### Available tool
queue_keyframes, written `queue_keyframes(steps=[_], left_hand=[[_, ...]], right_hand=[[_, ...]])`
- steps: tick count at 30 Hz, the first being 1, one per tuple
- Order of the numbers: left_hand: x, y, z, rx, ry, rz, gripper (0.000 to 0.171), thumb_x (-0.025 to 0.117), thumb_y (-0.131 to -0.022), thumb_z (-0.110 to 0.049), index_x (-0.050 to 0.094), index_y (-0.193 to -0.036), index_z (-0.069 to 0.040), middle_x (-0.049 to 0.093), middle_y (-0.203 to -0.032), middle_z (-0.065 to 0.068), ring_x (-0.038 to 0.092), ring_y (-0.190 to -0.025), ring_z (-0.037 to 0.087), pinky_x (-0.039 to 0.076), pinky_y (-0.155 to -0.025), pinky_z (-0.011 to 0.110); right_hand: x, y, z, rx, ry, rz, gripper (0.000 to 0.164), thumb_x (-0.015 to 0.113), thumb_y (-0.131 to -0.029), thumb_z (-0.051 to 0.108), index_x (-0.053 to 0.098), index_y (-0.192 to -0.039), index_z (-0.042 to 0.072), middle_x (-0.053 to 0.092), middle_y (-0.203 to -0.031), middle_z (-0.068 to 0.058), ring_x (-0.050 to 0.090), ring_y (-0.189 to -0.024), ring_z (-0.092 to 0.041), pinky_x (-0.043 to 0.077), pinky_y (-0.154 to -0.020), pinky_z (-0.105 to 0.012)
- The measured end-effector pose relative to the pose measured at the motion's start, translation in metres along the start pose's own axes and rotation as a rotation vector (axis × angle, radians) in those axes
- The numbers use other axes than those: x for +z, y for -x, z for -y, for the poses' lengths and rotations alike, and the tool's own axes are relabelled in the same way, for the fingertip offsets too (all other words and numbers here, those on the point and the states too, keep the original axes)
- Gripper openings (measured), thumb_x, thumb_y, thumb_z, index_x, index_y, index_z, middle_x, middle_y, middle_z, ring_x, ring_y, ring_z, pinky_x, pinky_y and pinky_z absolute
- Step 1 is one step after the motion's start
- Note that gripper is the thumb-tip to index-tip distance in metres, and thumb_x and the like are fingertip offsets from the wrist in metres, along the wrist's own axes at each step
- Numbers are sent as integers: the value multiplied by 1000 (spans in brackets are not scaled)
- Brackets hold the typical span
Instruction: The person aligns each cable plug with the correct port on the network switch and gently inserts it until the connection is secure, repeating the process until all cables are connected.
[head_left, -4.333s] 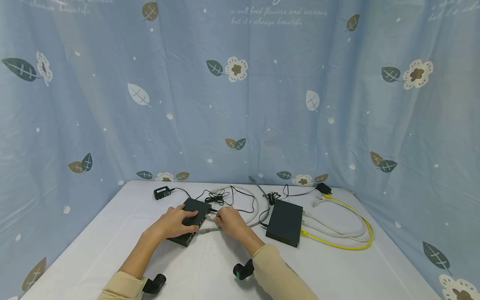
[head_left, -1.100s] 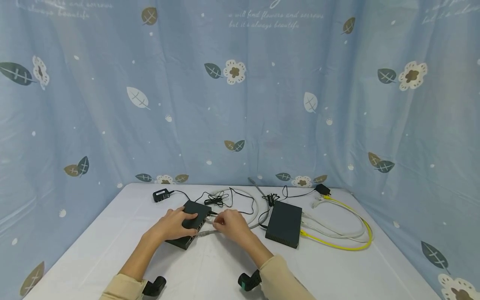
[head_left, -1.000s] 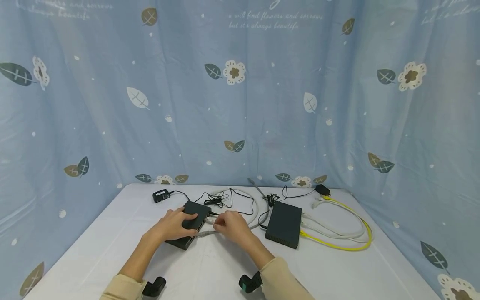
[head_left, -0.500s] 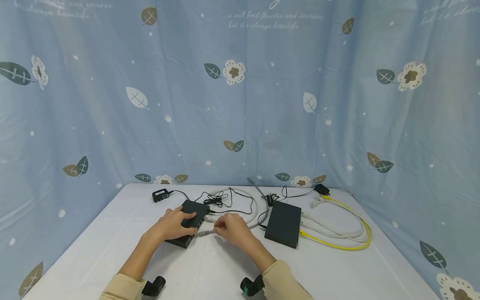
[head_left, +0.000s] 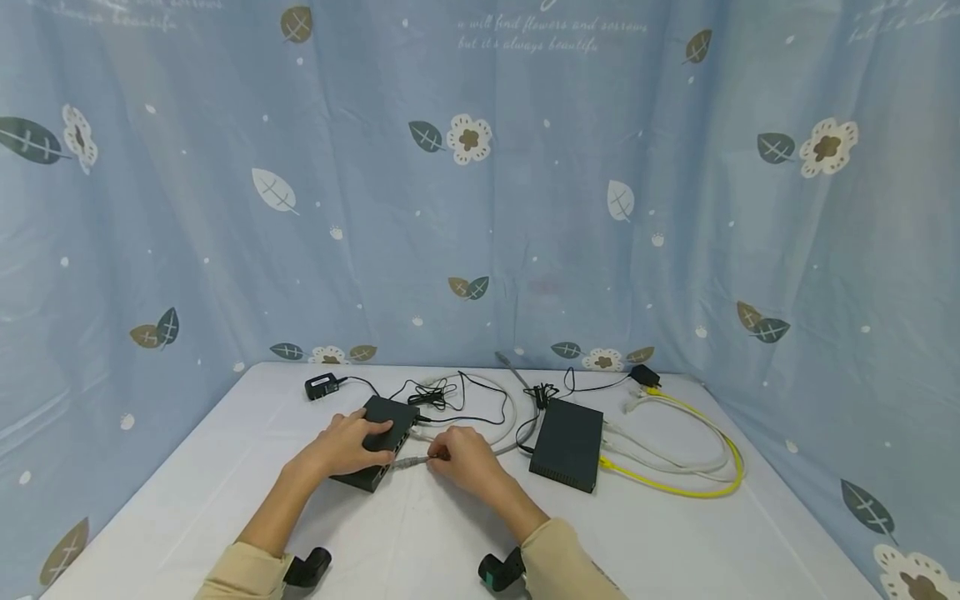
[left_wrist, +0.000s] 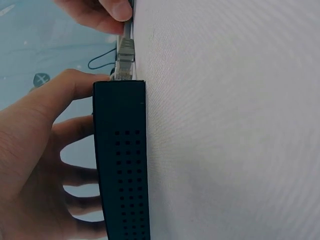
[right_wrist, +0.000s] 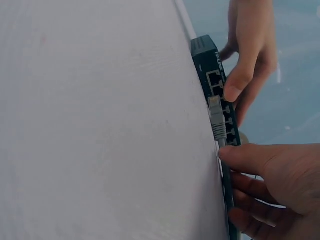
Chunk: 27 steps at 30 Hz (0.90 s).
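Observation:
My left hand rests across the top of a black network switch, its thumb at the port edge. The right hand pinches a grey network cable just behind its plug, between thumb and finger. In the right wrist view the clear-tipped plug lies right by the row of ports, its clear tip in sight. The left wrist view has the same plug at the switch's edge; whether it sits in a port I cannot tell. A white network cable and a black power lead run to the same side.
A second black switch stands to the right, with white cables and a yellow cable attached. Power adapters lie at the back left and back right. A bundled black cord lies behind the hands.
My right hand has moved from beside the white cable's plug slightly towards me, and now pinches the grey cable. The left hand has kept its place on the switch.

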<state>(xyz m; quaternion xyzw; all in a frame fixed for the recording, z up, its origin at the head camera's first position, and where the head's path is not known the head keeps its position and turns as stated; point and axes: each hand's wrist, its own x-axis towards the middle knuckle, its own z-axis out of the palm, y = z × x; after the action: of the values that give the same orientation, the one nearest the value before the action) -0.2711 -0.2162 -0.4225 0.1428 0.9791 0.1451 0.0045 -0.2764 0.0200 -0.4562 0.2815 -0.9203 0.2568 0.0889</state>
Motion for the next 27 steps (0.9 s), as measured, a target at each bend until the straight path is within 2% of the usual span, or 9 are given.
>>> queue_keyframes(steps=[7,12,20,27], left_hand=[[-2,-1,-2,-3,-3,3,65,74,-82,-50,61,-136,-17,41,-144,37,42,-123,64,40,-89,75],[-2,0,-3,-8,1,7,65,74,-82,-50,61,-136,-17,40,-145,37,42,-123,64,40,-90,75],[-1,-1,-1,-4,7,13,65,74,-82,-50,61,-136,-17,40,-145,37,42,-123,64,39,-90,75],[-1,-2,0,-9,10,20,66,74,-82,-51,61,-137,-17,40,-146,37,40,-124,65,38,-90,76]], right_hand=[[2,-1,-1,-12,-39,6,2,77,-84,18,78,-84,17,64,-70,13,49,-61,5,42,-57,-14],[-2,1,0,-9,-28,2,5,76,-85,18,76,-80,19,64,-69,13,49,-59,4,41,-56,-15],[-9,2,3,13,-12,-21,5,73,-89,19,75,-85,17,68,-72,10,51,-58,4,42,-55,-15],[-12,2,3,39,-70,-29,4,74,-87,19,75,-88,15,68,-73,10,52,-59,4,43,-55,-15]])
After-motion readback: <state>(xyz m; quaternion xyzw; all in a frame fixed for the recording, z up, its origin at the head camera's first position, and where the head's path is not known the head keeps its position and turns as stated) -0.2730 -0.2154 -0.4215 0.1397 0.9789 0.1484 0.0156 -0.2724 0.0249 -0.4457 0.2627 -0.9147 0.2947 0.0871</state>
